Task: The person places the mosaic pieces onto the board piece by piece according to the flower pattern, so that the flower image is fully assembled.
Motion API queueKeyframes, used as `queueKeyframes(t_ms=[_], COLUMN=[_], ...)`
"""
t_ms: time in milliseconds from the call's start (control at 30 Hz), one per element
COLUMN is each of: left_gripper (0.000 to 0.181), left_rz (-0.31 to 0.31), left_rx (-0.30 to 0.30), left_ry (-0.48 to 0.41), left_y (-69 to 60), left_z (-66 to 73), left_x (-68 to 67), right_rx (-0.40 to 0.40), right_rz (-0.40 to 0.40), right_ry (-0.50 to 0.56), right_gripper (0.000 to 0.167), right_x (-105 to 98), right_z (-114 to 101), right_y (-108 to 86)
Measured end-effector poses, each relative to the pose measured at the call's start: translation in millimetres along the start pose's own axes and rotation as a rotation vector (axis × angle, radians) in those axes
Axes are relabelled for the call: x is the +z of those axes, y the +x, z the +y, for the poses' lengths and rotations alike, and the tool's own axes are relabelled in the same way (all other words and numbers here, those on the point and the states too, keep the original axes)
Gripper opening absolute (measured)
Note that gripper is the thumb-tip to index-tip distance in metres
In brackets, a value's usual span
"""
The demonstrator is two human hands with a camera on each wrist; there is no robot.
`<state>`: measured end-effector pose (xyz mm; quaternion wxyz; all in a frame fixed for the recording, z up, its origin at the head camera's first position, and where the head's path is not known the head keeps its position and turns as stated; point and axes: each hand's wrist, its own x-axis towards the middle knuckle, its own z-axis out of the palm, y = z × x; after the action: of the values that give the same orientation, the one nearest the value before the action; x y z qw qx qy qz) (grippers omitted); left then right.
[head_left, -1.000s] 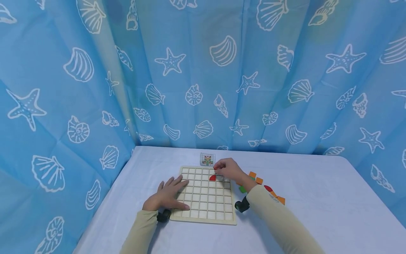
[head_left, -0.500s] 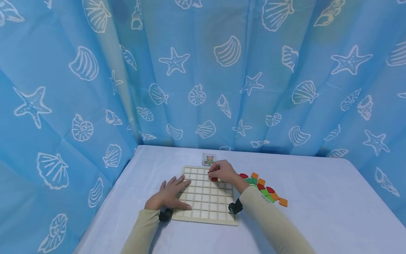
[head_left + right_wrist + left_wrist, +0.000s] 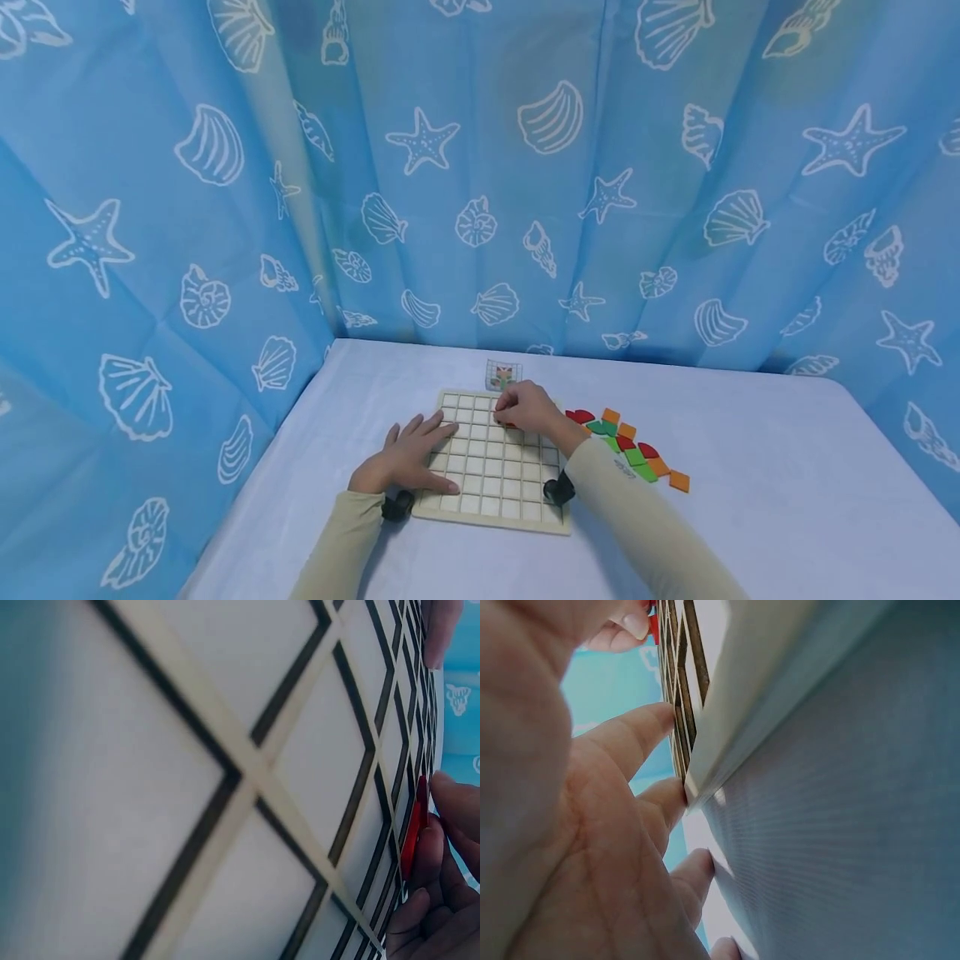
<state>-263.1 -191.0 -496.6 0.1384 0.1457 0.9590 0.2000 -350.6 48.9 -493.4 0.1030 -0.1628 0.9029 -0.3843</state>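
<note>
A cream grid board (image 3: pixel 491 527) with square cells lies on the white table. My left hand (image 3: pixel 408 458) rests on its left edge with fingers spread; in the left wrist view some fingertips touch the frame and others reach past it. Over the upper cells my right hand (image 3: pixel 528 408) pinches a small red tile (image 3: pixel 423 796) between thumb and finger. Just beside that piece, a second red tile (image 3: pixel 409 844) lies at the grid, partly covered by the fingers. From the head view, the held tile is mostly hidden by the hand.
Right of the board lie loose red, orange and green tiles (image 3: pixel 636 457), several of them behind the right forearm. A small card with a coloured pattern (image 3: pixel 503 375) lies beyond the board's far edge. A blue shell-print curtain (image 3: pixel 480 167) hangs behind the table.
My right hand has moved left and slightly nearer over the board with the red tile, now covering most of the other red tile. The left hand has stayed on the board's edge.
</note>
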Motion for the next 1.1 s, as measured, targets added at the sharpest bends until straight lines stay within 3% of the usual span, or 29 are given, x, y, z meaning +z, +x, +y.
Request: queueKeyframes(t_ms=[300, 633, 1100], left_gripper=[0.101, 0.1, 0.101], left_rz=[-0.018, -0.011, -0.021], left_rx=[0.0, 0.0, -0.017], left_ry=[-0.013, -0.013, -0.005], left_y=[-1.5, 1.7, 3.6], left_z=[-0.7, -2.1, -1.8], left_x=[5.5, 0.3, -0.6], right_rx=[-0.008, -0.04, -0.021], right_rz=[-0.052, -0.057, -0.05], right_ry=[0.015, -0.015, -0.055], right_gripper=[0.011, 0.01, 0.009], right_x=[2, -2, -3], right_z=[6, 1, 1], right_y=[-3.9, 1.3, 6.6])
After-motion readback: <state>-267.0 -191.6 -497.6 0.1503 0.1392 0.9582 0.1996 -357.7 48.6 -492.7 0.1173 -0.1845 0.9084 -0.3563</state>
